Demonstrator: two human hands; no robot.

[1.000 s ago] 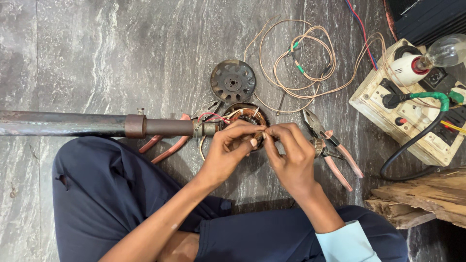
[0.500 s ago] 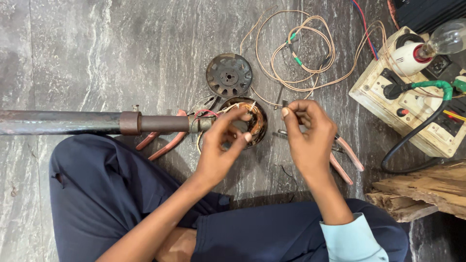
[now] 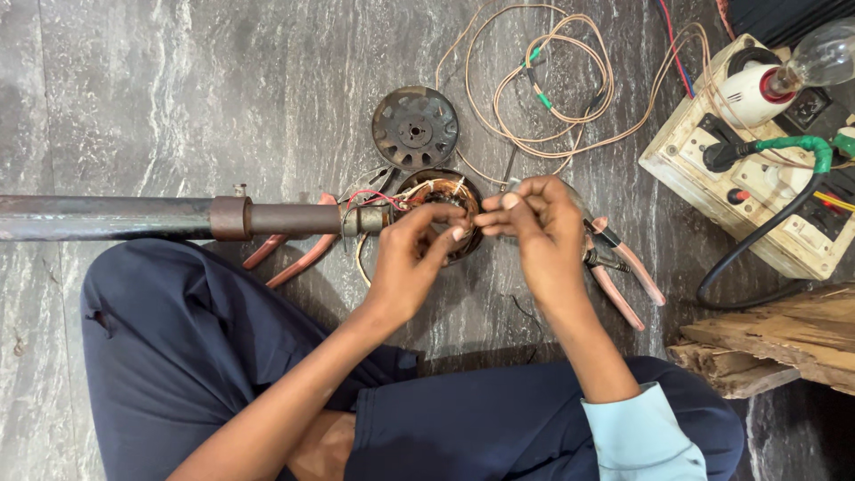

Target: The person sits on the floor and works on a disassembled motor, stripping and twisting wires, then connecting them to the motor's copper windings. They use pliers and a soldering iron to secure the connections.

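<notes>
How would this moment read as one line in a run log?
left hand: fingertips at motor winding | right hand: pinching thin wire | pliers on floor | rod across lap

Both arms reach forward from the bent knees. The left hand [image 3: 411, 258] is curled, with its fingers bent in and its thumb out. The right hand [image 3: 543, 223] meets it, and their fingertips [image 3: 485, 218] pinch together.

right hand [image 3: 543, 233] moved back left, fingertips meeting left hand [image 3: 417, 258] again over the motor winding [image 3: 438, 205], gap from 0.5 s ago closed
</notes>
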